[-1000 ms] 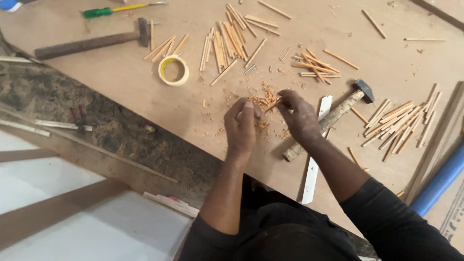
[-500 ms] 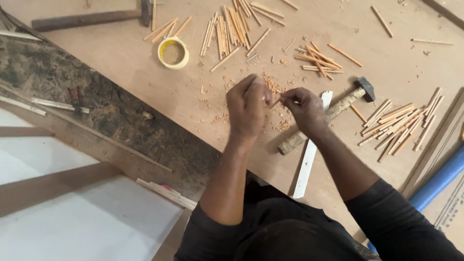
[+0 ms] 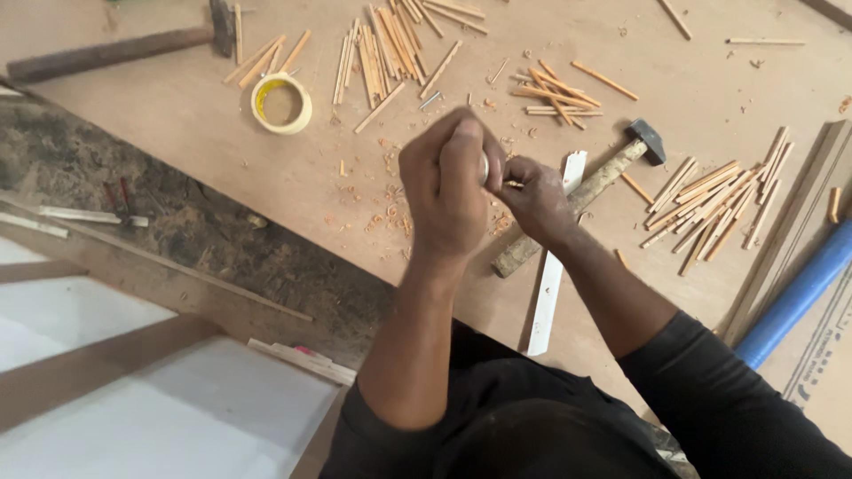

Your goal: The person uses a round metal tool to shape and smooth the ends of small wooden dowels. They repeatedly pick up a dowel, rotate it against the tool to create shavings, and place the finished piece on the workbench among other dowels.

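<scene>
- Bare left hand (image 3: 448,182) and bare left forearm, uncovered up to a black sleeve pushed up near the elbow.
- Bare right hand (image 3: 537,200), with a long black sleeve (image 3: 710,399) of soft, plain fabric reaching to mid-forearm.
- Black, unmarked top (image 3: 524,426) across the torso, loosely creased at the front.
- Rings, watch or gloves not seen on either hand.

Two hands, the left hand (image 3: 448,182) and the right hand (image 3: 535,197), meet close together over a board (image 3: 222,186), pinching a thin stick (image 3: 512,184), with a hammer (image 3: 581,193), tape roll (image 3: 280,103) and more sticks (image 3: 390,44) lying around.
</scene>
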